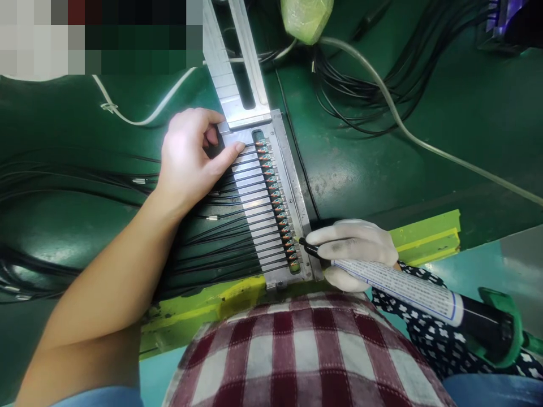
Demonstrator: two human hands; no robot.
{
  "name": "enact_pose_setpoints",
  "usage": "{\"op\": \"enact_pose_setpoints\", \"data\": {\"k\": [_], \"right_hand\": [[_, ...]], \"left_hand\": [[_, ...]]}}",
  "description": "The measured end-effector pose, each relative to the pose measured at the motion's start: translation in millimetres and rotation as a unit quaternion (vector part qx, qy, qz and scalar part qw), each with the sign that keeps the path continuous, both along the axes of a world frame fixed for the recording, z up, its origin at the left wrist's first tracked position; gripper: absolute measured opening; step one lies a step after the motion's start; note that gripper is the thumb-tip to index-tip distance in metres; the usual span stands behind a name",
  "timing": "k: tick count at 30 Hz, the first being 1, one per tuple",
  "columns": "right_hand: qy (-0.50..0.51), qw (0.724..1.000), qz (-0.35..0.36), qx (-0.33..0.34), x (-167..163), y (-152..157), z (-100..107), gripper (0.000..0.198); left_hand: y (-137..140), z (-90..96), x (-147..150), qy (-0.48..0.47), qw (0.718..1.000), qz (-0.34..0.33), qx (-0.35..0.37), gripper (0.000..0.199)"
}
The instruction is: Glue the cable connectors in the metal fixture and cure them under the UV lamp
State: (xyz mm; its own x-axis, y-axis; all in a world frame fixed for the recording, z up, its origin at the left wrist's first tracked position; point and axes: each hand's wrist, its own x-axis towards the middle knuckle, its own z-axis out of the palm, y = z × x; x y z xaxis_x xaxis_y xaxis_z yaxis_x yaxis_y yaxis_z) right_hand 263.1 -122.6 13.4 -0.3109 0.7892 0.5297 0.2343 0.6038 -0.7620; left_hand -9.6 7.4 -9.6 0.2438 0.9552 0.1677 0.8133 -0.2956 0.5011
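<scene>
A metal fixture (281,130) lies at the middle, with a row of thin black cables (246,226) laid across it. Their stripped ends with small connectors (278,200) sit along a slot near the right rail. My bare left hand (190,150) grips the fixture's upper left edge, its thumb by the topmost cable and its other fingers curled at the side. In my white-gloved right hand (356,246) is a labelled dispensing syringe (399,288) with a black tip and a green end cap. Its tip is close to the lower connectors; whether it touches them I cannot tell.
The fixture's slotted metal lid (250,56) stands raised at the far end. Bundles of black cable lie left and at the upper right (360,96). A pale cord (394,107) crosses the green table (339,169). A yellow-green strip (424,237) edges the table's front.
</scene>
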Motion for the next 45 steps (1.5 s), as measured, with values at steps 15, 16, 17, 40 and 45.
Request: {"op": "enact_pose_setpoints", "data": {"k": [15, 16, 17, 40, 45], "right_hand": [[0.003, 1.000, 0.011, 0.026, 8, -11, 2, 0.011], [-0.004, 1.000, 0.012, 0.022, 9, -14, 1, 0.012], [-0.014, 1.000, 0.011, 0.017, 10, -16, 1, 0.013], [-0.034, 0.999, -0.005, -0.019, 5, -18, 6, 0.011], [-0.016, 1.000, -0.005, -0.015, 5, -20, 3, 0.010]], "left_hand": [[2, -4.4, -1, 0.010, 1.000, -0.010, 0.022, 0.040], [3, -4.7, -2, 0.012, 1.000, -0.011, 0.022, 0.040], [3, -5.0, -2, 0.013, 1.000, -0.010, 0.021, 0.039], [3, -5.8, -3, 0.002, 1.000, -0.009, 0.023, 0.039], [3, -6.0, -3, 0.003, 1.000, -0.010, 0.025, 0.040]]}}
